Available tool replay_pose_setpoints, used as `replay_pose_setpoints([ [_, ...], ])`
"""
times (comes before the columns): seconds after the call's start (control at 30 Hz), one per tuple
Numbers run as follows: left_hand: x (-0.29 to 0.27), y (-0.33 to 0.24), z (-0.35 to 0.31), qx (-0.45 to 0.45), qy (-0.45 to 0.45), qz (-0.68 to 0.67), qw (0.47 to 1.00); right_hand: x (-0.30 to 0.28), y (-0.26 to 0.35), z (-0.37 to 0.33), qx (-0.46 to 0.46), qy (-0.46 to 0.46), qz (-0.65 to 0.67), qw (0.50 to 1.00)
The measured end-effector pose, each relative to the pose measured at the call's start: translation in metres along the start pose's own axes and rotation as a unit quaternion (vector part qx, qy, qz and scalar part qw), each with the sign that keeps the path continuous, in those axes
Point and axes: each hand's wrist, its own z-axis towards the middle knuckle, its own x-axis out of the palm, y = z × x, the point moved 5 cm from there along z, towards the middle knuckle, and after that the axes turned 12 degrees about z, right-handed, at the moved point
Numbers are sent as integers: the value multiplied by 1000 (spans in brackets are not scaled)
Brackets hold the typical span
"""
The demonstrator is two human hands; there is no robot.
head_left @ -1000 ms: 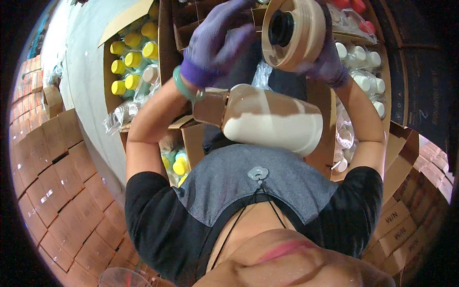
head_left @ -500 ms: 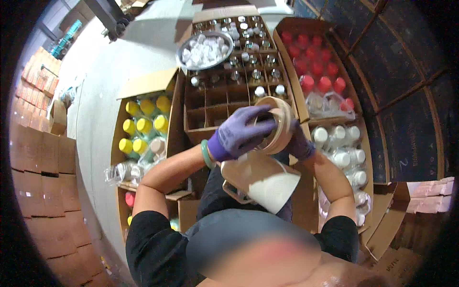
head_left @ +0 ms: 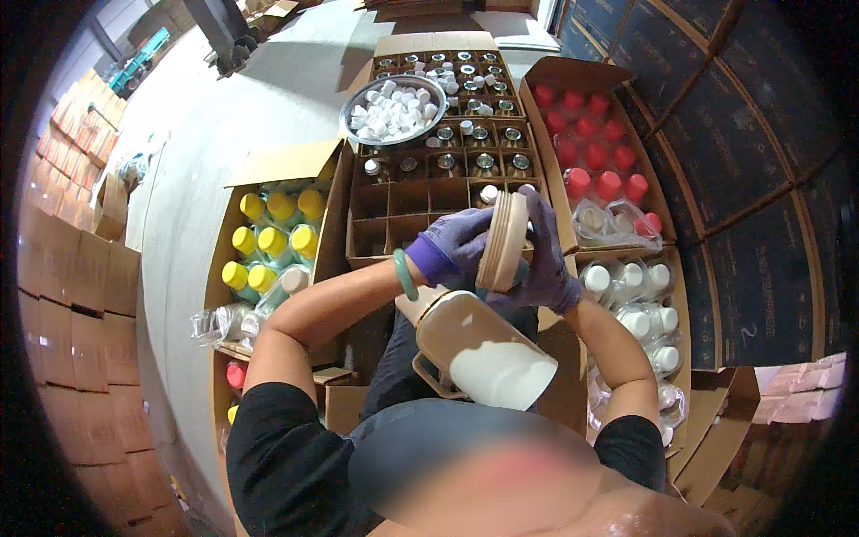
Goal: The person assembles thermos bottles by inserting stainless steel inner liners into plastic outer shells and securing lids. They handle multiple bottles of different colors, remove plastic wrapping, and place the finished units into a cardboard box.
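Between my gloved hands I hold a thick round beige lid, seen almost edge on, with ridges running round its rim. My left hand is closed on its left side. On the right side my right hand grips it, with fingers reaching up past its top. Both gloves are purple, and part of the fingers is hidden behind the lid. Just below, a beige and white jug with a side handle lies tilted over my lap, touched by neither hand as far as I can see.
Ahead stands a divided carton with capped glass bottles, and a metal bowl of white caps rests on it. Yellow-capped bottles are boxed at left; red-capped bottles and white-capped bottles at right. Stacked dark cartons wall the right side.
The lid has turned from showing its round opening to nearly edge on. My right hand has come into fuller view beside it. The head view has shifted slightly.
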Motion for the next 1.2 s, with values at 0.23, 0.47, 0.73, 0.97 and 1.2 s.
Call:
replay_pose_setpoints([
  [0.23,-5,-9,10,106,-127,55,985,-16,-45,-20,196,-62,221,953],
  [0.47,5,-5,36,407,-55,266,872,-34,-115,-43,339,-177,530,757],
  [0.73,104,275,99,54,145,375,914,-79,-267,-90,359,86,-397,840],
  [0.97,180,347,161,-136,188,442,866,-52,-318,-124,391,219,-471,760],
  [1.2,178,361,168,-133,196,448,862,-63,-272,-126,239,73,-380,891],
])
